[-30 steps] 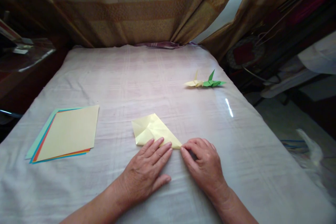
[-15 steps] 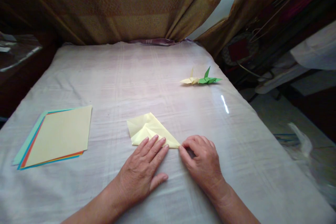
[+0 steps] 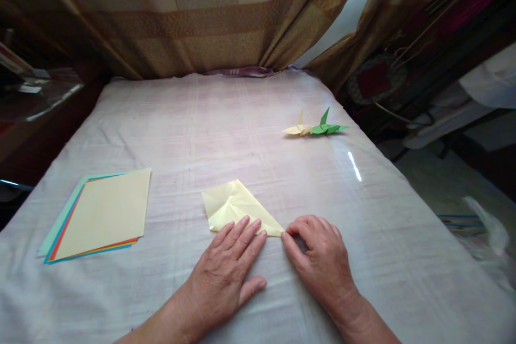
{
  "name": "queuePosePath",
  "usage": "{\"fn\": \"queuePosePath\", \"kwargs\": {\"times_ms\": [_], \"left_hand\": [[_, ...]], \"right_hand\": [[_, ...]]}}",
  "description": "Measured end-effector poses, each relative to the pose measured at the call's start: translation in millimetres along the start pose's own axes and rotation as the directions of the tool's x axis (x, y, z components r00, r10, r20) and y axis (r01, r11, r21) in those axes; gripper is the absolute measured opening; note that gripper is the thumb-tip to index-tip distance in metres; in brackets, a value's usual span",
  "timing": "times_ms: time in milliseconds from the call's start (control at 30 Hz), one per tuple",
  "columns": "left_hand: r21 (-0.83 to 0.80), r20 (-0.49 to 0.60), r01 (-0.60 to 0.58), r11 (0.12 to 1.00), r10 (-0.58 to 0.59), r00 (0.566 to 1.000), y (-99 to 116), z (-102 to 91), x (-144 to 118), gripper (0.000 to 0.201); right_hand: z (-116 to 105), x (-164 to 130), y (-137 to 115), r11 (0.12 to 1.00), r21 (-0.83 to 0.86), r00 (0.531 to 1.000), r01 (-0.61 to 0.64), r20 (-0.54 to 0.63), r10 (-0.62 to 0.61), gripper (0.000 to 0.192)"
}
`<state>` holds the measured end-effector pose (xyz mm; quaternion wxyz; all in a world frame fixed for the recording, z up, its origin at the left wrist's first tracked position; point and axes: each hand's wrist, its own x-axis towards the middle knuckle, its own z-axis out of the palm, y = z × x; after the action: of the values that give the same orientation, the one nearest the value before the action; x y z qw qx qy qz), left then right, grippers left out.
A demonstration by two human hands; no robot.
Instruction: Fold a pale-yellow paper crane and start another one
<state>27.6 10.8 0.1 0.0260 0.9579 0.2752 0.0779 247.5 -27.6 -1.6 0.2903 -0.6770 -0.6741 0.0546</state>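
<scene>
A pale yellow sheet of origami paper (image 3: 237, 201), partly folded and creased, lies on the cloth in front of me. My left hand (image 3: 229, 269) rests flat over its near edge, fingers stretched out and thumb apart, hiding part of that edge. At the paper's pointed right corner, my right hand (image 3: 320, 252) pinches the tip between thumb and forefinger; its other fingers are curled.
To the left lies a stack of coloured paper squares (image 3: 105, 215), cream on top. Two folded paper cranes, one cream (image 3: 298, 130) and one green (image 3: 328, 128), stand at the back right. A patterned curtain (image 3: 193, 27) hangs behind the cloth-covered surface (image 3: 193, 129).
The whole view has shifted slightly, so everything sits a little lower and further right. The paper's left part lies a bit flatter; both hands keep their places on the paper.
</scene>
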Motion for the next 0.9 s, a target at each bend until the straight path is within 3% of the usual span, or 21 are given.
{"fn": "queuePosePath", "kwargs": {"times_ms": [300, 567, 900], "left_hand": [[0.053, -0.001, 0.008, 0.999, -0.008, 1.000, 3.0, -6.6, 1.2, 0.060], [0.086, -0.020, 0.126, 0.988, -0.124, 0.992, 4.0, -5.8, 0.5, 0.071], [0.094, -0.053, 0.188, 0.978, -0.184, 0.982, 10.0, -2.1, -2.8, 0.072]], "right_hand": [[-0.4, 0.4, -0.9, 1.000, 0.002, 1.000, -0.001, 0.002, 0.001, 0.013], [-0.9, 0.7, -0.3, 1.000, -0.018, 1.000, 0.006, 0.022, -0.006, 0.015], [-1.3, 1.4, -0.2, 0.999, -0.021, 1.000, 0.027, 0.001, -0.027, 0.016]]}}
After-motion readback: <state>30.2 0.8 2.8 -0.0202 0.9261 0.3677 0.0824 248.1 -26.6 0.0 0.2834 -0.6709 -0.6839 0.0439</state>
